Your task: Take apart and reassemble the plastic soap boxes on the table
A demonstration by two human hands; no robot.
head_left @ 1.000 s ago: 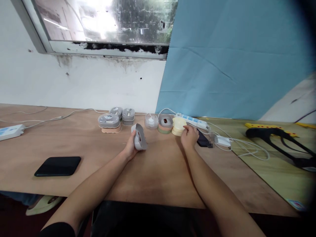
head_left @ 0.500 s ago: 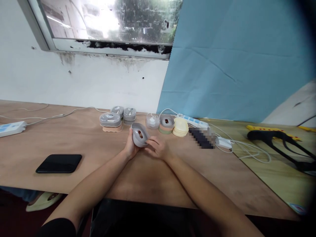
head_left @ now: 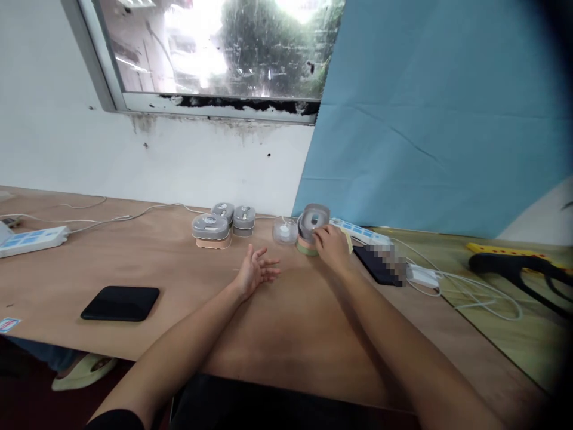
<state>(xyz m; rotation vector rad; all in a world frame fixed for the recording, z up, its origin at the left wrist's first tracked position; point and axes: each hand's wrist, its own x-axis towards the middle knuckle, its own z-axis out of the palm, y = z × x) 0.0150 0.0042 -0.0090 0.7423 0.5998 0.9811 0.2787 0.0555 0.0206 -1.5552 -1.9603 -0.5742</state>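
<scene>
My right hand [head_left: 332, 243] has its fingers closed on the lower right edge of a grey oval plastic case [head_left: 314, 216] with a slot in its base. The case tilts over the short stack of orange and green cases [head_left: 307, 243]. Whether it rests on the stack I cannot tell. My left hand [head_left: 256, 273] holds nothing, fingers spread and palm turned inward above the table. A clear case [head_left: 285, 230] stands just left of the stack. Cream trays [head_left: 348, 240] are mostly hidden behind my right hand.
Grey lidded boxes [head_left: 210, 227] stand in a group near the wall. A black phone [head_left: 120, 303] lies at the left. Power strips [head_left: 358, 230] and white cables [head_left: 487, 295] run along the back and right. A dark flat object [head_left: 376, 266] lies right of the trays.
The grey case has gone from between both hands to the stack on the right, carried in my right hand. My left hand has let go and opened. The camera view has shifted slightly.
</scene>
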